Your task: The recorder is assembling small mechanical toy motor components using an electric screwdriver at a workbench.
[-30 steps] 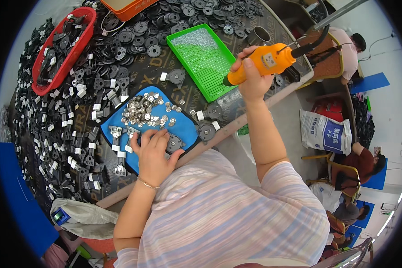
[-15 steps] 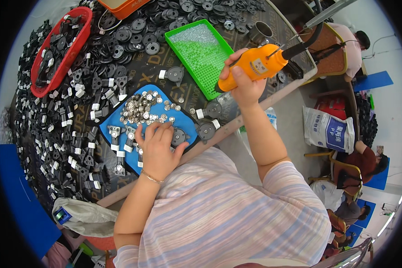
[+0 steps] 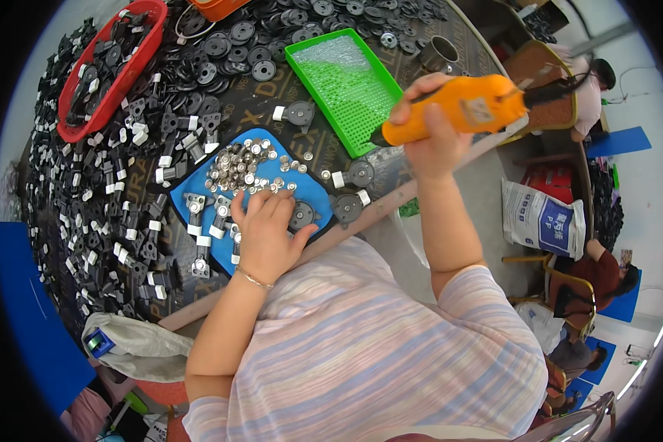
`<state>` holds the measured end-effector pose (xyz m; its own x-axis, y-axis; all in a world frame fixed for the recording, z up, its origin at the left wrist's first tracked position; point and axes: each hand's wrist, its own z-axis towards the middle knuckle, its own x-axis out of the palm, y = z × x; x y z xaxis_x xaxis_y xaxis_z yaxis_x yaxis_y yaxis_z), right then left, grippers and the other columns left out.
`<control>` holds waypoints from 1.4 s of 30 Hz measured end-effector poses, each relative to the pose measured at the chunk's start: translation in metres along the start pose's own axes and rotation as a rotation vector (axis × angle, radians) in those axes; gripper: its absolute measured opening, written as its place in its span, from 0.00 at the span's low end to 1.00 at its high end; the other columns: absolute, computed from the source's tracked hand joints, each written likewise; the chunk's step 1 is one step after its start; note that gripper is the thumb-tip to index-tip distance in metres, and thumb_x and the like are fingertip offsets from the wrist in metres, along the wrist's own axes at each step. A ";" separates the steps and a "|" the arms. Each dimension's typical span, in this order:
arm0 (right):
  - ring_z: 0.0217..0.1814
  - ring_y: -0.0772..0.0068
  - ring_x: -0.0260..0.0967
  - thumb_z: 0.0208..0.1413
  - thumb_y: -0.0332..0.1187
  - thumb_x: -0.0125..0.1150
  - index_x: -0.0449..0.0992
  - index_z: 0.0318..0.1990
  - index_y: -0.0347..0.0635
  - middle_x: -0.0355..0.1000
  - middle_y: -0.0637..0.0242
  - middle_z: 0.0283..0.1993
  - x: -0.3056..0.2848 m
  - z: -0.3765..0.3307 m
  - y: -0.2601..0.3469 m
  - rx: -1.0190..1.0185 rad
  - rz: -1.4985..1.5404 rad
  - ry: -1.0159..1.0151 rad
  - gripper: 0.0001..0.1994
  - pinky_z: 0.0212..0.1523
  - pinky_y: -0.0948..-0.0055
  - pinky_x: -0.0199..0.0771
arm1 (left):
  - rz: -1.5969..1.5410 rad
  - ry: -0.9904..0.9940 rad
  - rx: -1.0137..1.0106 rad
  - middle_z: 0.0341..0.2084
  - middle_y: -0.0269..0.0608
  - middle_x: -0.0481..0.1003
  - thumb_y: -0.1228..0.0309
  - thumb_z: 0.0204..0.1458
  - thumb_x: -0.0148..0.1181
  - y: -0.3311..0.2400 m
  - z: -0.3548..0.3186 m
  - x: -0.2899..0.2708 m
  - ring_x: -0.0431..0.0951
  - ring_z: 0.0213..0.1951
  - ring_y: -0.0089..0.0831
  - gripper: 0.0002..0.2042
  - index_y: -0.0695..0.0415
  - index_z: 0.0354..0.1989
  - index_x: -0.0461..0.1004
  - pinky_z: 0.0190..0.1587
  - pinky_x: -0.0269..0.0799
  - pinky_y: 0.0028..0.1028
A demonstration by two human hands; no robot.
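Observation:
My right hand grips an orange electric screwdriver, held over the near edge of a green tray of small screws. My left hand lies palm down on a blue tray, fingers spread among small silver metal parts. A round black part sits by its thumb. Black and silver brackets stand at the tray's left end.
Black round discs and black brackets cover the dark table. A red basket of parts stands far left. Two more black discs lie near the table edge. A white sack and seated people are at right.
My right hand has lifted the screwdriver up and to the right, away from the green tray. My left hand stays on the blue tray, shifted slightly among the silver parts.

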<state>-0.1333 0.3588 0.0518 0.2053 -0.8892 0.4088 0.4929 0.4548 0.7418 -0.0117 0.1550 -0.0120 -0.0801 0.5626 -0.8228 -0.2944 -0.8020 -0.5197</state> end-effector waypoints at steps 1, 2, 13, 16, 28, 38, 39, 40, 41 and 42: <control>0.25 0.71 0.69 0.47 0.26 0.57 0.66 0.39 0.33 0.68 0.59 0.31 0.007 0.000 0.008 0.026 0.060 0.023 0.12 0.27 0.74 0.71 | 0.001 0.000 -0.001 0.41 0.39 0.74 0.59 0.34 0.68 0.001 0.000 0.001 0.67 0.46 0.37 0.21 0.60 0.34 0.73 0.57 0.44 0.48; 0.25 0.71 0.69 0.47 0.26 0.57 0.66 0.39 0.33 0.68 0.59 0.31 0.015 -0.002 0.013 0.033 0.066 0.024 0.12 0.27 0.74 0.71 | 0.004 0.002 -0.010 0.41 0.39 0.74 0.59 0.34 0.68 0.002 0.000 0.001 0.67 0.46 0.37 0.21 0.60 0.34 0.73 0.57 0.44 0.48; 0.26 0.72 0.69 0.47 0.37 0.63 0.66 0.36 0.36 0.64 0.60 0.33 0.062 -0.042 -0.005 0.173 -0.058 0.388 0.17 0.28 0.77 0.70 | -0.066 -0.034 -0.004 0.37 0.37 0.74 0.62 0.30 0.70 0.003 0.003 0.000 0.68 0.44 0.35 0.22 0.59 0.35 0.73 0.57 0.45 0.47; 0.27 0.75 0.68 0.46 0.35 0.63 0.65 0.35 0.36 0.63 0.62 0.31 0.068 -0.046 -0.014 0.168 -0.032 0.439 0.15 0.28 0.78 0.69 | -0.070 -0.007 -0.025 0.37 0.37 0.74 0.62 0.30 0.70 0.003 0.003 0.000 0.68 0.43 0.34 0.22 0.58 0.34 0.73 0.57 0.44 0.47; 0.27 0.73 0.68 0.47 0.38 0.62 0.66 0.36 0.35 0.63 0.60 0.32 0.066 -0.045 -0.012 0.172 -0.047 0.409 0.16 0.27 0.77 0.68 | -0.064 -0.009 -0.027 0.38 0.36 0.75 0.61 0.30 0.70 0.003 0.001 -0.002 0.68 0.45 0.33 0.21 0.58 0.34 0.74 0.59 0.42 0.47; 0.35 0.72 0.63 0.44 0.31 0.63 0.70 0.35 0.35 0.67 0.60 0.33 0.070 -0.040 0.008 0.277 0.124 0.339 0.12 0.33 0.76 0.65 | -0.204 -0.106 -0.014 0.46 0.34 0.71 0.65 0.33 0.69 0.006 0.003 -0.005 0.63 0.53 0.36 0.16 0.51 0.33 0.76 0.58 0.42 0.46; 0.34 0.72 0.64 0.45 0.33 0.63 0.69 0.35 0.35 0.67 0.60 0.33 0.069 -0.039 0.008 0.267 0.136 0.353 0.13 0.32 0.77 0.66 | -0.253 -0.098 0.001 0.46 0.32 0.72 0.67 0.34 0.68 0.008 0.004 -0.004 0.63 0.54 0.35 0.13 0.49 0.31 0.76 0.58 0.41 0.45; 0.33 0.72 0.65 0.46 0.35 0.63 0.69 0.36 0.35 0.67 0.60 0.33 0.069 -0.038 0.008 0.258 0.147 0.365 0.14 0.31 0.77 0.66 | -0.252 -0.099 0.000 0.46 0.32 0.72 0.67 0.34 0.68 0.009 0.004 -0.003 0.63 0.54 0.35 0.13 0.49 0.31 0.76 0.58 0.41 0.45; 0.33 0.72 0.65 0.46 0.35 0.63 0.69 0.36 0.35 0.67 0.60 0.33 0.069 -0.038 0.009 0.259 0.149 0.366 0.14 0.31 0.77 0.66 | -0.262 -0.091 -0.009 0.46 0.31 0.72 0.69 0.35 0.67 0.010 0.005 -0.002 0.63 0.54 0.35 0.10 0.49 0.29 0.77 0.58 0.41 0.46; 0.31 0.73 0.66 0.47 0.35 0.63 0.68 0.36 0.34 0.65 0.60 0.33 0.071 -0.038 0.011 0.264 0.202 0.346 0.15 0.30 0.78 0.67 | -0.271 -0.084 -0.017 0.46 0.29 0.72 0.70 0.35 0.67 0.010 0.005 -0.002 0.63 0.54 0.35 0.07 0.49 0.26 0.77 0.58 0.41 0.46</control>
<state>-0.0809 0.2988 0.0691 0.5662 -0.7255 0.3913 0.1915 0.5775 0.7936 -0.0192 0.1468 -0.0145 -0.0795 0.7714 -0.6314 -0.2997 -0.6226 -0.7229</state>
